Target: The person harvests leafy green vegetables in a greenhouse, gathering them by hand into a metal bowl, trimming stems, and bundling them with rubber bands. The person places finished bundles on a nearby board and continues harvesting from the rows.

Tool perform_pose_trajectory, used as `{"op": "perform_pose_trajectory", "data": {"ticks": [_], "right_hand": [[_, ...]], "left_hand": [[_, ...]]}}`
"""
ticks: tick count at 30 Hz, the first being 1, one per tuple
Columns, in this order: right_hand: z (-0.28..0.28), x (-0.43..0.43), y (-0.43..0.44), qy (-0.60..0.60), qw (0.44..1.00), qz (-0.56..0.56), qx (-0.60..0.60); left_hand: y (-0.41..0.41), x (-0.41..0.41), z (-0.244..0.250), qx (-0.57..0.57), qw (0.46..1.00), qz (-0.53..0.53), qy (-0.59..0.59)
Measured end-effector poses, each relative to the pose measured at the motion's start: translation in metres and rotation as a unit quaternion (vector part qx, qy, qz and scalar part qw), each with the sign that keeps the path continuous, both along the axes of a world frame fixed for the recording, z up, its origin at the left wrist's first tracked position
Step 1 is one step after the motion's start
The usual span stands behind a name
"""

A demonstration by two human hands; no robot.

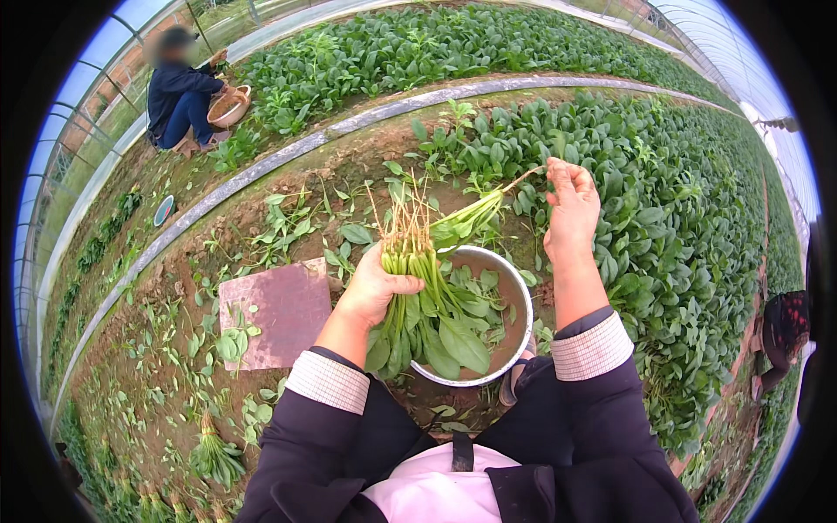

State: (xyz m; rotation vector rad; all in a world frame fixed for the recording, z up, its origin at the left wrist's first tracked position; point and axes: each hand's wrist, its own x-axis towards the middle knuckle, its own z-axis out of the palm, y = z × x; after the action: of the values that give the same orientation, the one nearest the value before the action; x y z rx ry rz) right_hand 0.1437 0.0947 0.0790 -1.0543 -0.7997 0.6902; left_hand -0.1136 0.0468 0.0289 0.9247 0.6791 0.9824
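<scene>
My left hand [379, 287] grips a bundle of spinach plants [418, 294], roots up and leaves hanging down, over a metal basin [522, 287]. The basin holds loose leaves and some soil. My right hand [572, 202] is raised to the right of the bundle, its thumb and fingertips pinched on the root end of a single spinach plant [474, 216]. That plant's leaves point down and left, towards the bundle. A small green leafy bit shows just above my right fingertips, blurred.
A reddish-brown square board [274, 314] lies on the soil at left. Tied spinach bunches [216, 451] lie at lower left. Dense spinach rows [654, 229] grow at right. A grey hose [392, 111] crosses behind. One person [183, 98] crouches by a bowl [230, 108]; another person [781, 333] is at far right.
</scene>
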Motion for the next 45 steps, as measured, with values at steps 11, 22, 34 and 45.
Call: {"op": "perform_pose_trajectory", "data": {"ticks": [11, 22, 34, 45], "right_hand": [[0.003, -0.022, -0.015, -0.201, 0.944, 0.244, -0.091], [0.005, 0.005, -0.007, -0.420, 0.898, 0.094, -0.094], [0.007, -0.008, -0.009, -0.142, 0.914, 0.297, -0.237], [-0.012, 0.007, 0.015, -0.053, 0.999, 0.002, 0.009]], "left_hand": [[0.000, -0.002, 0.007, -0.014, 1.000, 0.005, 0.001], [0.000, -0.007, 0.010, -0.017, 0.999, 0.027, 0.037], [-0.004, -0.006, 0.011, -0.006, 0.997, 0.021, 0.075], [-0.002, -0.006, 0.011, -0.033, 0.996, 0.017, 0.082]]}}
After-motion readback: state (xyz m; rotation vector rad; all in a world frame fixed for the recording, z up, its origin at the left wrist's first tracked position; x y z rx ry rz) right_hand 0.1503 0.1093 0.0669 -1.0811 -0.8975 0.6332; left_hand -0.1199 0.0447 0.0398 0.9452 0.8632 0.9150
